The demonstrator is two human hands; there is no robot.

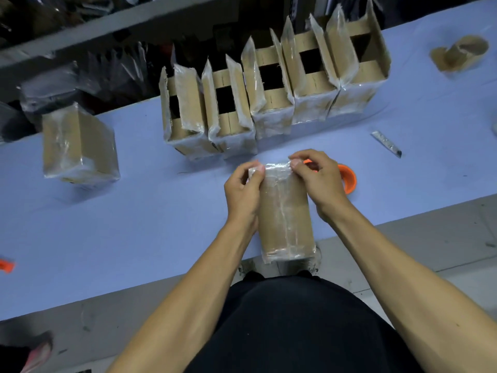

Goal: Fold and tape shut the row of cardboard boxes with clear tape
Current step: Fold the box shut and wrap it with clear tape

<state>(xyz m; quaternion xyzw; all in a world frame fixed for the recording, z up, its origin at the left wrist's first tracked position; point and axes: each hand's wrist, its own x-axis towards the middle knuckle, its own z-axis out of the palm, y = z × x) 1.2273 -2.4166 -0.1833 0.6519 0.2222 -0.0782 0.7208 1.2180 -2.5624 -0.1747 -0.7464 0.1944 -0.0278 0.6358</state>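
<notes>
While both hands' fingers (258, 168) pinch the taped brown cardboard box's (285, 211) far end, loose clear tape could wrinkle.

No text, label, brand, number or sign can be read anywhere in the head view. The cardboard boxes (271, 92) show plain brown faces under glossy clear tape, and the faint dark marks along their inner flaps are too small and blurred to make out as writing.
</notes>
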